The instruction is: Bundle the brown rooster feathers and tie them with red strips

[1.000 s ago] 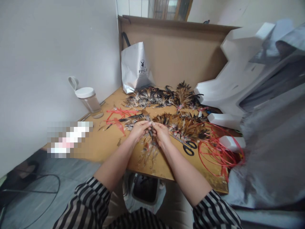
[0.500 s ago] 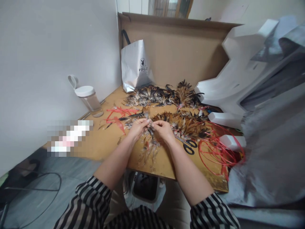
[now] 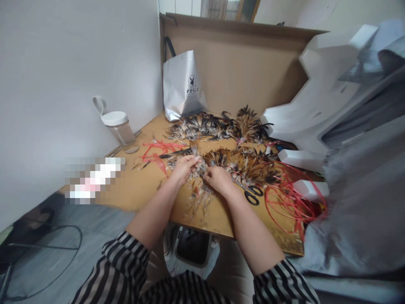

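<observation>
Between thumb and fingers my left hand (image 3: 186, 167) pinches a feather (image 3: 195, 151), its dark tip pointing up. My right hand (image 3: 217, 179) is closed just to the right and lower, its fingertips at the loose pale feathers; whatever they hold is too small to make out. Under both hands lies a scatter of pale fluffy feathers (image 3: 198, 196). A row of brown feather bunches (image 3: 243, 162) spreads to the right of my hands, and darker feather bunches (image 3: 205, 126) lie behind. Black-handled scissors (image 3: 252, 195) rest beside my right wrist, partly among feathers.
Red plastic strips (image 3: 289, 200) tangle at the table's right, with more red strips (image 3: 158, 147) at left. A lidded cup (image 3: 118, 131) stands by the left wall. A silver bag (image 3: 182, 86) is at the back, white foam (image 3: 294, 101) at right. A bin (image 3: 193, 249) sits below the table edge.
My right hand has moved down and slightly away from my left fingertips, widening the space between them. My left hand stays nearly in place with its pinch. The view has shifted slightly.
</observation>
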Tool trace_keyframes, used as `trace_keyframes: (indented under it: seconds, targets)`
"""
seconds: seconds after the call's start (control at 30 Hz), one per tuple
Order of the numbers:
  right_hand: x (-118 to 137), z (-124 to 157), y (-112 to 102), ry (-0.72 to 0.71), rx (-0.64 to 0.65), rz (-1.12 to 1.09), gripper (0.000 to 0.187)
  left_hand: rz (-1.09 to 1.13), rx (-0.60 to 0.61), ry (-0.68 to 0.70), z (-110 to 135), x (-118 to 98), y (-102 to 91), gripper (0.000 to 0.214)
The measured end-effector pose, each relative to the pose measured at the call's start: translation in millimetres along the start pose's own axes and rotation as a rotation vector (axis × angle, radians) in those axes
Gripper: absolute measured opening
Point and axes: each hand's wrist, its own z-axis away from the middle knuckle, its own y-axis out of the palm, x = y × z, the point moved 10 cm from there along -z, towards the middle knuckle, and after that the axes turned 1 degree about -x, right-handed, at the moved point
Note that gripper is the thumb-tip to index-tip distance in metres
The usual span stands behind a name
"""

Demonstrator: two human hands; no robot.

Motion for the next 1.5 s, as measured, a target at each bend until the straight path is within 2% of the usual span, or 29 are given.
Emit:
trace_keyframes:
  seconds: [0.1,0.27,0.37,0.47,0.53,0.77,1.07,1.23,1.5]
  targets:
    - [-8,-2,-11,0.000,-0.064,-0.209,0.017,0.009,0.001,0.003,0,-1,0.5,0.026]
    - [-48,-4,-29,0.158,-0.258,-0.828,0.023,0.011,-0.001,-0.009,1,-1,0.8,0.026]
    - [-58,-3,-24,0.269,-0.300,-1.177,0.027,0.011,0.012,-0.016,1,2,1.8,0.026]
    - [-52,-2,-15,0.311,-0.312,-1.429,0.030,-0.017,0.048,-0.038,2,7,6.0,0.026]
    - [-43,-2,-5,0.332,-0.294,-1.521,0.031,-0.039,0.054,-0.059,3,10,8.1,0.025]
    - [-18,-4,27,0.376,-0.222,-1.632,0.027,-0.055,0.016,-0.045,4,14,8.6,0.023]
    - [-13,-5,37,0.384,-0.191,-1.711,0.026,-0.025,0.008,-0.022,1,15,6.9,0.027]
    - [-17,-5,34,0.356,-0.280,-1.635,0.023,-0.015,0.034,-0.012,1,13,9.7,0.031]
    - [-21,-1,12,0.217,-0.532,-1.395,0.019,-0.003,0.019,-0.006,3,13,11.0,0.032]
